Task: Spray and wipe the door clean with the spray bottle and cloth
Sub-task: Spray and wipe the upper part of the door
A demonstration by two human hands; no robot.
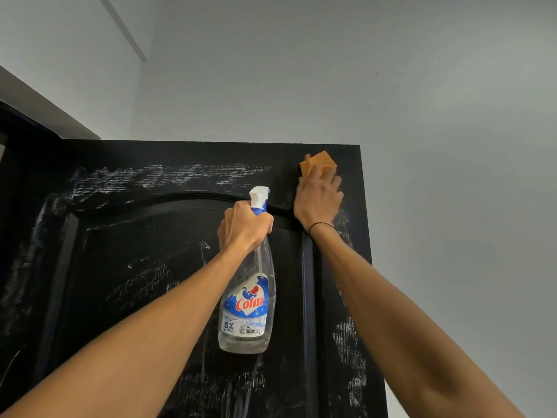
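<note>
A tall black door [144,267] with an arched raised panel fills the lower left and middle; white streaks and smears mark its top rail and right side. My left hand [245,226] grips the neck of a clear spray bottle [248,309] with a blue label and a white nozzle, held upright in front of the panel. My right hand [316,200] presses a folded orange cloth [319,164] flat against the door's upper right corner, the fingers lying over the cloth.
A pale grey wall [437,146] runs above and to the right of the door. The door's right edge [366,236] stands free against that wall. A white ledge or frame [36,98] slants down at the upper left.
</note>
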